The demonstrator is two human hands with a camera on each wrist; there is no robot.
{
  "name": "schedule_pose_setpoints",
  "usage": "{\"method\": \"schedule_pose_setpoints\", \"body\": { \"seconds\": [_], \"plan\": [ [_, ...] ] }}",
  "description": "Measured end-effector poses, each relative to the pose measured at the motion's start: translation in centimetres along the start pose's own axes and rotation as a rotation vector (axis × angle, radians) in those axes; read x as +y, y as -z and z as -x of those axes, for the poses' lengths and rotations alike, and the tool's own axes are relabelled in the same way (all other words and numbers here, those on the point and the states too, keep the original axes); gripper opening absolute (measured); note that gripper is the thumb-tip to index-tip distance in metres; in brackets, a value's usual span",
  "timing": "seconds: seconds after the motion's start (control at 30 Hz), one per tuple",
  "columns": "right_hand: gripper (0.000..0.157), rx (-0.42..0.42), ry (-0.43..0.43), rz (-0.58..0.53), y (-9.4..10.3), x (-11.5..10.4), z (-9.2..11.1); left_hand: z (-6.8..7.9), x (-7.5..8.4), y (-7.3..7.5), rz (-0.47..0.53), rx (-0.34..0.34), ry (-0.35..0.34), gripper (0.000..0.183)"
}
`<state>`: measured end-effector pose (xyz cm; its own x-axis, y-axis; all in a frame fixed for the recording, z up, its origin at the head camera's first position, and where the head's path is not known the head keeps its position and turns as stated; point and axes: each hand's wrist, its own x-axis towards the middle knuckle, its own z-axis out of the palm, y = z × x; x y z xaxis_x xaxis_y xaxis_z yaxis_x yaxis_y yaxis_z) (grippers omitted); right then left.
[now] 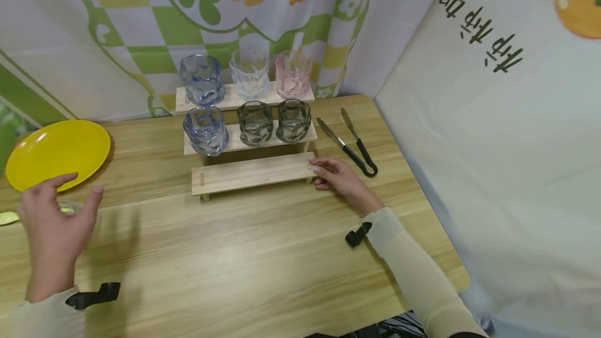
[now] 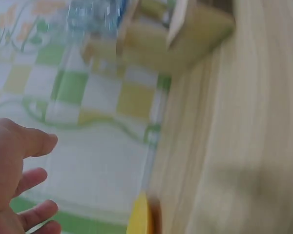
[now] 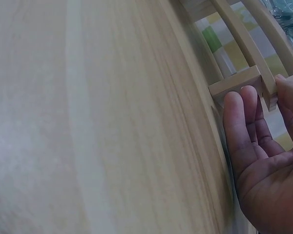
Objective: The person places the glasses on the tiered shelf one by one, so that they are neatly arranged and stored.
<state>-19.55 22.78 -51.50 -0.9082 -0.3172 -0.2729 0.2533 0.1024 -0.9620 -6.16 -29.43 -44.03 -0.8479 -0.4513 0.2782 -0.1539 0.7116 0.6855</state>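
Note:
My right hand (image 1: 345, 181) holds the right end of the lowest board of a stepped wooden rack (image 1: 253, 173). In the right wrist view, the thumb lies over the board's end (image 3: 267, 85) and the fingers curl below it. A blue glass (image 1: 205, 130) and two smoky grey glasses (image 1: 255, 124) stand on the middle board. Above them, the top board carries another blue glass (image 1: 203, 80), a clear glass (image 1: 250, 74) and a pink glass (image 1: 293, 74). My left hand (image 1: 58, 228) is raised by the yellow plate (image 1: 56, 150), thumb and fingers apart with nothing between them.
Black-handled tongs (image 1: 355, 158) lie right of the rack. A yellow utensil (image 1: 8, 218) and a transparent object (image 1: 70, 205) show partly behind my left hand. A patterned curtain (image 1: 178, 35) hangs behind the table, and a white printed sheet (image 1: 469, 119) bounds its right side.

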Motion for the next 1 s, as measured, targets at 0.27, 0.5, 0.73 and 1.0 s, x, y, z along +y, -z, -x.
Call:
{"method": "schedule_pose_setpoints", "body": {
  "seconds": [0.27,0.5,0.73,1.0],
  "plan": [
    [0.034,-0.005,0.006,0.000,-0.2,0.1,-0.1,1.4,-5.0,2.3,-0.032,-0.018,0.120,0.061],
    [0.032,0.003,0.012,-0.014,-0.2,0.1,-0.2,1.9,-6.7,2.2,-0.011,-0.063,0.153,0.070],
    [0.032,-0.001,0.016,-0.011,-0.2,0.1,-0.2,1.4,-7.7,1.8,-0.025,-0.076,0.210,0.073],
    [0.031,-0.003,0.011,-0.001,-0.1,-0.1,-0.1,1.7,-6.4,0.5,0.010,-0.058,0.234,0.076]
  ]
}}
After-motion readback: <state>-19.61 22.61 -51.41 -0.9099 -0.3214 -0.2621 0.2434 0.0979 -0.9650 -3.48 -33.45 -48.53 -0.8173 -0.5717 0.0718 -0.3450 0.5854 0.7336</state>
